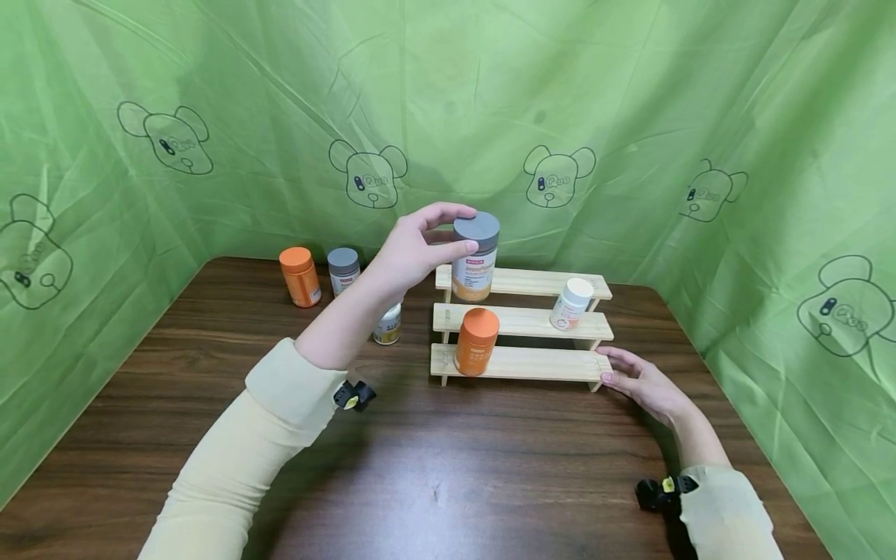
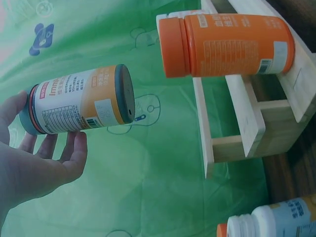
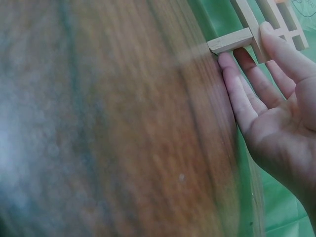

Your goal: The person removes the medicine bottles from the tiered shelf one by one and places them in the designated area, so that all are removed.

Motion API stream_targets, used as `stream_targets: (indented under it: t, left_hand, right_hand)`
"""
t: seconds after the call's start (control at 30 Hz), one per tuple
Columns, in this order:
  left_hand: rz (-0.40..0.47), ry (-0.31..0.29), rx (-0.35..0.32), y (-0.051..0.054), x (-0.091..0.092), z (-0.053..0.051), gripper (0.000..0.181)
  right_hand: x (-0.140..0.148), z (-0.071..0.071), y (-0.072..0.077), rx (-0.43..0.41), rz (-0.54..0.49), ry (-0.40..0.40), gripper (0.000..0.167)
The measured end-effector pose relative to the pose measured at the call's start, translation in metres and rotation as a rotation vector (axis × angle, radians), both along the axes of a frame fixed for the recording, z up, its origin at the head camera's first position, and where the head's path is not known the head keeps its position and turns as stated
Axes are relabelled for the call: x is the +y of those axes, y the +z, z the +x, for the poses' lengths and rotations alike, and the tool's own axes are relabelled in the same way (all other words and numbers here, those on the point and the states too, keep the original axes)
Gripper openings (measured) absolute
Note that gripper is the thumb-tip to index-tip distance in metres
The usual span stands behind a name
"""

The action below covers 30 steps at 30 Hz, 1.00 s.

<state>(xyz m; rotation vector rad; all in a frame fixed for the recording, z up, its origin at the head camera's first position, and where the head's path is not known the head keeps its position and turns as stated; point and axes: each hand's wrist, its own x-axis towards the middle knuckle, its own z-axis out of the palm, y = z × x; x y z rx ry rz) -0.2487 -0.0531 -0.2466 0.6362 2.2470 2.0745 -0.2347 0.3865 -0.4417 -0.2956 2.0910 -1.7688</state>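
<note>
Pale sleeve (image 1: 231,451); grey-lidded jar (image 1: 473,278) gripped aloft, contents hidden.

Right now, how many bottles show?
6: a bottle in the left hand, an orange one on the bottom step, a white one on the middle step; on the table, another orange one, a grey-lidded one, a white-capped one. The left arm may hide more.

Held jar (image 1: 476,268): grey, white, orange. Curtain (image 1: 462,101): green, bear-patterned. Half-hidden jar (image 1: 387,327): white, perhaps yellow.

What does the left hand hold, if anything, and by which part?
The left hand holds a jar by its top end, at the grey lid.
</note>
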Motion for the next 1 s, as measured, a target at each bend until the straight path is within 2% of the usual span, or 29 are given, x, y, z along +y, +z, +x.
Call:
stream_targets:
  t: [0.2,0.57,1.0]
  left_hand:
    - [-0.022,0.040,0.012,0.001,-0.011,0.005,0.040]
    - [-0.049,0.073,0.068,0.000,-0.030,0.014,0.039]
    - [0.019,0.116,0.133,-0.005,-0.053,0.024,0.039]
  right_hand:
    - [0.001,0.000,-0.001,0.000,-0.015,-0.003,0.057]
    - [0.002,-0.002,-0.003,0.005,-0.022,0.010,0.054]
    - [0.002,-0.002,-0.003,0.006,-0.009,0.004,0.055]
